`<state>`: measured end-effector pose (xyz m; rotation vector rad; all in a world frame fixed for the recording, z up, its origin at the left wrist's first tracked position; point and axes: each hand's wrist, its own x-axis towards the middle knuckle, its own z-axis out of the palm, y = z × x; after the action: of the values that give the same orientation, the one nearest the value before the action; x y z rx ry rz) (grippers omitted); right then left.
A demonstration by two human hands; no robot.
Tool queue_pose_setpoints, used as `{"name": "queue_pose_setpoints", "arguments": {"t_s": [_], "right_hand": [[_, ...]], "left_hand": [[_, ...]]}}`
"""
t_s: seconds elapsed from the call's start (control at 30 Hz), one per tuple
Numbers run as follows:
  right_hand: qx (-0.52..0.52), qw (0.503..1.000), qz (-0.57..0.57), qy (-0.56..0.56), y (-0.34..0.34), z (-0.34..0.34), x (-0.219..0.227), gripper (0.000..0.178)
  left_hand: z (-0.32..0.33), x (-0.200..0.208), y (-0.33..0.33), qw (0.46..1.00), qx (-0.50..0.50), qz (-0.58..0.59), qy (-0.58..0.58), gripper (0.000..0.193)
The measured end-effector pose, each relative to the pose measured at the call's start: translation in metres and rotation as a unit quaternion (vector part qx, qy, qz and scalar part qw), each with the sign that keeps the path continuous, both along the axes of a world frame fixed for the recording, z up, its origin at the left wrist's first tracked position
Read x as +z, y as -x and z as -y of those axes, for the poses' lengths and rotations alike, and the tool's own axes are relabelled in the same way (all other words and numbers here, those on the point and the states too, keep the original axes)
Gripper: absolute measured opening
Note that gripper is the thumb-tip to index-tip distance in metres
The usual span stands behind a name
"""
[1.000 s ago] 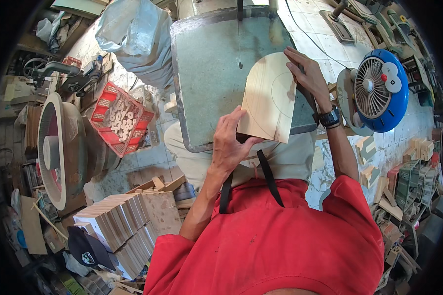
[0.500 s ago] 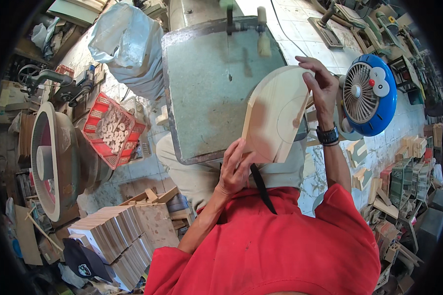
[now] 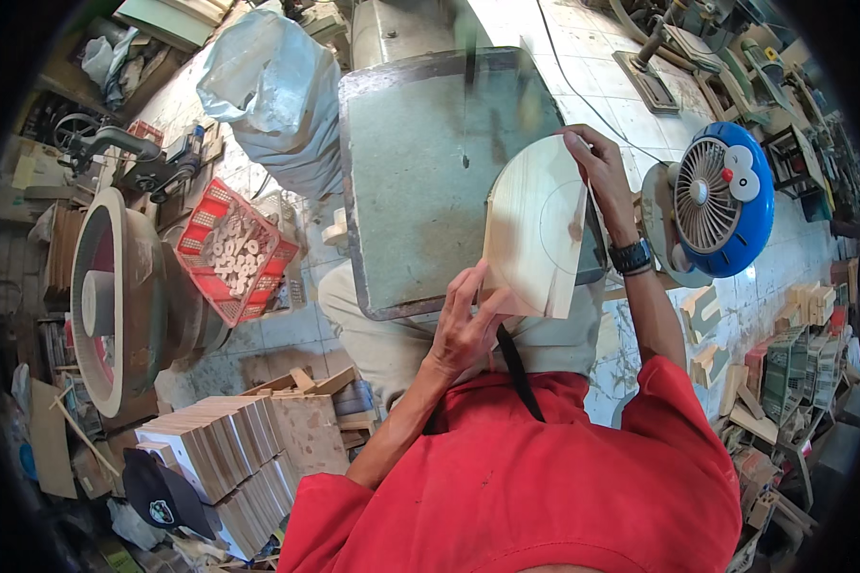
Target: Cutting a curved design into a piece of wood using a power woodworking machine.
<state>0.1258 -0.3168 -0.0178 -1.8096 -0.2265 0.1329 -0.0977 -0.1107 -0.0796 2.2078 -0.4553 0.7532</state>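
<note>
Gripping the board (image 3: 530, 224) by its near left corner with the left hand (image 3: 461, 329) — and by its far right edge with the right hand (image 3: 608, 180). Holding it over the bench's (image 3: 401, 181) near right part — left of the fan (image 3: 721, 202).

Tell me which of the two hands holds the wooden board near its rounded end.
The right hand, with a dark watch at its wrist; the left hand holds the board near its straight end.

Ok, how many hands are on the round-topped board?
2: left hand at the lower-left corner of the board, right hand at its upper-right edge. No other hands show.
</note>
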Motion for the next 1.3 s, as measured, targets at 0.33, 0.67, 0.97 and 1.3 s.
{"name": "queue_pose_setpoints", "arguments": {"t_s": [0.33,0.67,0.97,1.3], "right_hand": [[0.038,0.991,0.106,0.077,-0.012,-0.019,-0.017,0.031],[0.069,0.986,0.037,0.15,-0.025,-0.013,-0.014,0.029],[0.045,0.895,0.379,0.233,-0.009,-0.034,-0.023,0.026],[0.198,0.875,0.346,0.275,-0.052,-0.043,-0.03,0.034]], "left_hand": [[-0.014,0.025,-0.03,0.986,-0.052,-0.15,0.045,0.096],[-0.025,0.035,-0.071,0.959,-0.144,-0.243,-0.025,0.147],[-0.019,0.029,-0.07,0.978,-0.093,-0.186,-0.006,0.132],[-0.018,0.02,-0.087,0.987,-0.05,-0.152,0.028,0.132]]}}
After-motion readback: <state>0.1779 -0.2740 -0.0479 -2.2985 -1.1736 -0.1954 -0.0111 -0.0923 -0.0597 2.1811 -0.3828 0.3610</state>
